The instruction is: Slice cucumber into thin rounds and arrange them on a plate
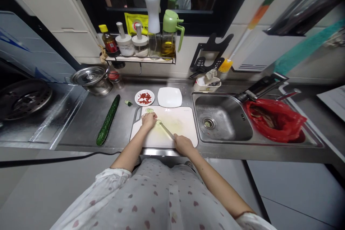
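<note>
My right hand (184, 145) is wrapped round the handle of a kitchen knife (167, 131), whose blade points up and left over a white cutting board (185, 122). By the blade's tip lies a thin cucumber slice (158, 122). My left hand (148, 120) is on the board just left of that slice, its fingers bent and drawn together; what they hold, if anything, is hidden. Behind it, several overlapping cucumber slices (149, 110) rest near the board's top left corner. A whole cucumber (108, 120) lies on the steel counter to the left, with small cucumber end pieces (128, 103) beyond it.
Behind the board stand a plate of chopped red pieces (145, 98) and a white plate (169, 97). A sink (223, 115) adjoins the board on the right, with a red plastic bag (275, 120) past it. A steel pot (93, 80) and a seasoning shelf (140, 59) are farther back.
</note>
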`<state>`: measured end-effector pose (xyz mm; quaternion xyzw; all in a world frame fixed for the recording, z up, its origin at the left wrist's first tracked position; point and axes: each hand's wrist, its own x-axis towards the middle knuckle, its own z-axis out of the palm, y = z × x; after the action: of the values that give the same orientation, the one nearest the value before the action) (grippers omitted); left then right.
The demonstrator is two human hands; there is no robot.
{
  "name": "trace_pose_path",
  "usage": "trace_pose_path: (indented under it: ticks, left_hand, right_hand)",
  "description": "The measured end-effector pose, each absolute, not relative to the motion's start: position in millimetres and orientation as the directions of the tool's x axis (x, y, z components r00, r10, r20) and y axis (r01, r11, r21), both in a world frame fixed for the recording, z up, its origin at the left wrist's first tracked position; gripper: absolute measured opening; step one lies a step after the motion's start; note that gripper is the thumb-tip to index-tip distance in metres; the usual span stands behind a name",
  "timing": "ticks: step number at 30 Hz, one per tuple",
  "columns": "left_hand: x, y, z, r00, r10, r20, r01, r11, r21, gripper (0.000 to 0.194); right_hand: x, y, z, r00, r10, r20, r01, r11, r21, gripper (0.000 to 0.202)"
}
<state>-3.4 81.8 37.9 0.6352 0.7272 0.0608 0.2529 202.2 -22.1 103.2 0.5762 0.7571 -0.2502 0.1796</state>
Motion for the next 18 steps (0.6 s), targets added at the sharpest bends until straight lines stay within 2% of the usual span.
trace_pose_path:
  ticks: [18]
  left_hand:
    - [-4.0,83.2,35.9,-0.081,0.950,-0.302,0.888,0.206,0.410,0.015]
  right_hand:
    - [187.9,-9.2,103.6,-0.262,0.765,-0.589,0.965,0.190,-0.182,0.031]
